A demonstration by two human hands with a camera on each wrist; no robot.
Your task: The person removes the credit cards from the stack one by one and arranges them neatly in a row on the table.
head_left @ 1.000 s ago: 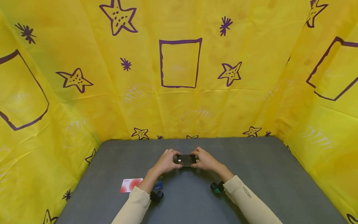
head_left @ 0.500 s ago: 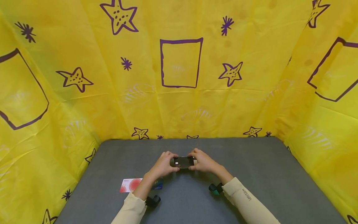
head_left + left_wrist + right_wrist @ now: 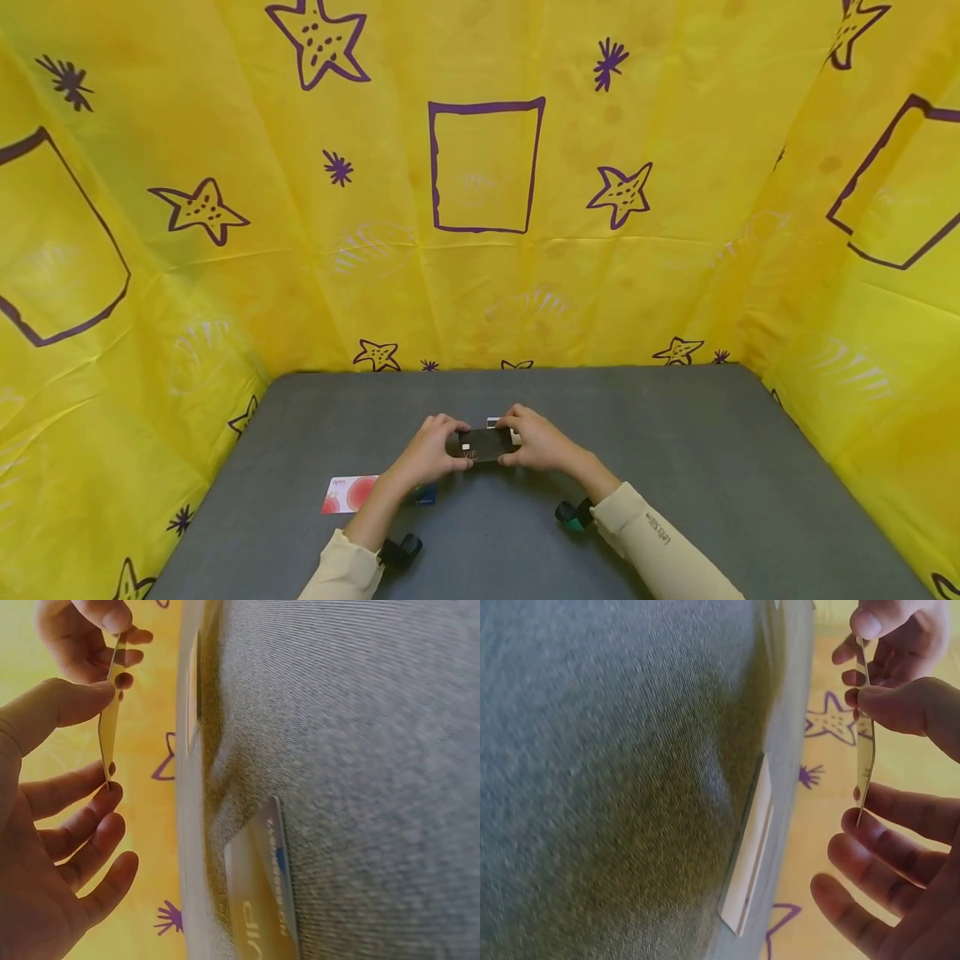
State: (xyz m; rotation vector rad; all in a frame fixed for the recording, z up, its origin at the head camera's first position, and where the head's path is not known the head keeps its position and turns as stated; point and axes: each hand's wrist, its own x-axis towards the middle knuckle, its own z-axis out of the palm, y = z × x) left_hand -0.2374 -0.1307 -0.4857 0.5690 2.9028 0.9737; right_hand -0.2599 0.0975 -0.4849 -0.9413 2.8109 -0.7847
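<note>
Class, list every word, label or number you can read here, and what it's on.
"VIP": black card.
"VIP", seen sideways: partly blue card.
"Lets", rest unclear: right sleeve.
Too blurred: smaller characters along the partly blue card's edge.
Too small: print on the red-and-white card.

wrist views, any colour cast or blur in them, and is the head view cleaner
Head view: fairly even light, crisp outlines on the yellow curtain, faint lettering on the dark held card; left wrist view: soft grain across the table, a yellow sheen on the loose card, probably the curtain's reflection; right wrist view: a brownish-yellow tinge and a pale patch toward the table's edge.
</note>
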